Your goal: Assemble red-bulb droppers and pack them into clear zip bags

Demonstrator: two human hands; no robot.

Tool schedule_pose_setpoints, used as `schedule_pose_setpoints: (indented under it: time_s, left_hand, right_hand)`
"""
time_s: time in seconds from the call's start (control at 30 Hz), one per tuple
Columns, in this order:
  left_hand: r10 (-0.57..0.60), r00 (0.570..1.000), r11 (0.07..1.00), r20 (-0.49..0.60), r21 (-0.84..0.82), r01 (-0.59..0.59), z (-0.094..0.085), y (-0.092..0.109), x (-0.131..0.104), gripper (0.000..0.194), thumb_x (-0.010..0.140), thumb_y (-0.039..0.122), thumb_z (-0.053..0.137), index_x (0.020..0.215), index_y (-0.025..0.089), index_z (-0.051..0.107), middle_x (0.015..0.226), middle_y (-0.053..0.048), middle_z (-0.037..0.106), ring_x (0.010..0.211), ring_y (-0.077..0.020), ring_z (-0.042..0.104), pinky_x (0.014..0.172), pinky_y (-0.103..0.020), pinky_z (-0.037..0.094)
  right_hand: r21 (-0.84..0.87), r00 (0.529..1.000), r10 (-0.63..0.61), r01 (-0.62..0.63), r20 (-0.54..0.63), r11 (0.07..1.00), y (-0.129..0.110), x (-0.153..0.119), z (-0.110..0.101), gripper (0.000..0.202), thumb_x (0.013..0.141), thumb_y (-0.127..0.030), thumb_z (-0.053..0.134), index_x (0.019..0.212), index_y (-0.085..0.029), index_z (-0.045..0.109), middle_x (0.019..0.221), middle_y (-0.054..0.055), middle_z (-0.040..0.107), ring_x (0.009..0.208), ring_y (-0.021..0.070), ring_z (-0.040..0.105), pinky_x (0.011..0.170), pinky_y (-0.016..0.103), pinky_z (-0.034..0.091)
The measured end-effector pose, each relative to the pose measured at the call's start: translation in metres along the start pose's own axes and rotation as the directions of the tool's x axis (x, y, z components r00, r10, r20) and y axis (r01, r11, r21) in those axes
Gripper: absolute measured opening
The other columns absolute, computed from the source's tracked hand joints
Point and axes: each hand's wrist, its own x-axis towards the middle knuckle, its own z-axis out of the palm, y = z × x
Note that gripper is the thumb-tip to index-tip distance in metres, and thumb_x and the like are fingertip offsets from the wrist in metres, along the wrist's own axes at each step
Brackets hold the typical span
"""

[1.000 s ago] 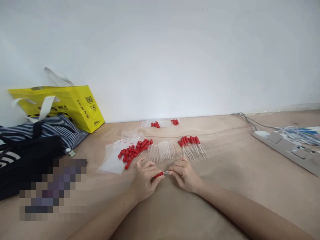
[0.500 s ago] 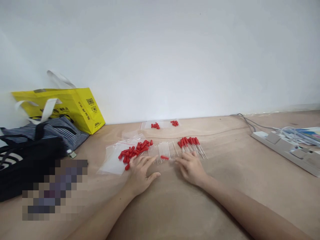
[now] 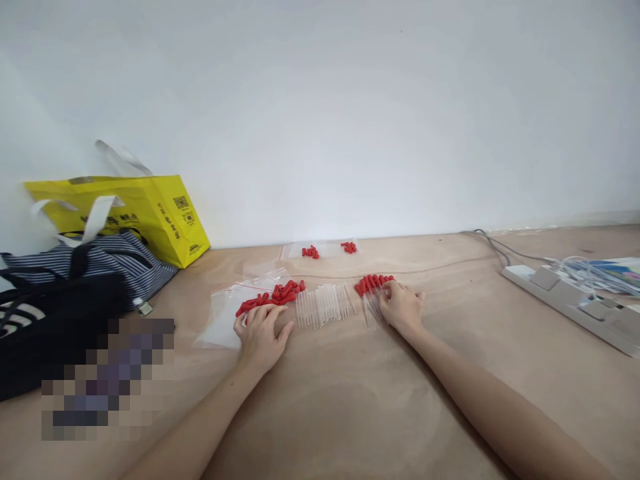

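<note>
My left hand rests over a pile of red rubber bulbs on a clear zip bag. Its fingers are bent but apart, thumb held away, and nothing shows in its grasp. At the right end of a row of red-bulbed droppers, my right hand has its fingers closed on a dropper, mostly hidden by the hand. Between my hands lies a row of thin clear tubes without bulbs.
A flat bag with small red bulbs lies by the wall. At left are a yellow bag, a striped bag and a black bag. A power strip with cables stands at right.
My right hand has moved right, from beside the clear tubes to the end of the dropper row. My left hand has drawn back left over the bulbs. The red bulb near the tubes is gone.
</note>
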Motion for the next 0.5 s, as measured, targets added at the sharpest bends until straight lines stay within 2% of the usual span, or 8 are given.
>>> schedule_pose_setpoints:
  time_s: [0.33, 0.5]
  left_hand:
    - [-0.053, 0.999, 0.998, 0.003, 0.044, 0.053, -0.002, -0.003, 0.002, 0.017, 0.071, 0.031, 0.055, 0.086, 0.026, 0.06, 0.098, -0.005, 0.06, 0.093, -0.0264, 0.049, 0.075, -0.04, 0.031]
    - [-0.071, 0.997, 0.996, -0.041, 0.053, 0.073, -0.004, -0.005, 0.011, 0.018, 0.074, 0.034, 0.051, 0.087, 0.025, 0.061, 0.099, -0.006, 0.06, 0.093, -0.0259, 0.048, 0.074, -0.039, 0.031]
  right_hand:
    - [-0.012, 0.998, -0.056, 0.055, -0.041, 0.998, 0.004, 0.0, 0.003, 0.022, 0.079, -0.028, 0.042, 0.085, -0.02, 0.062, 0.086, 0.006, 0.063, 0.083, 0.0197, 0.052, 0.068, 0.031, 0.022]
    - [0.052, 0.976, -0.185, 0.192, -0.115, 0.98, -0.007, -0.007, 0.0, 0.022, 0.079, -0.028, 0.043, 0.079, -0.021, 0.064, 0.083, 0.004, 0.062, 0.082, 0.018, 0.051, 0.07, 0.031, 0.021]
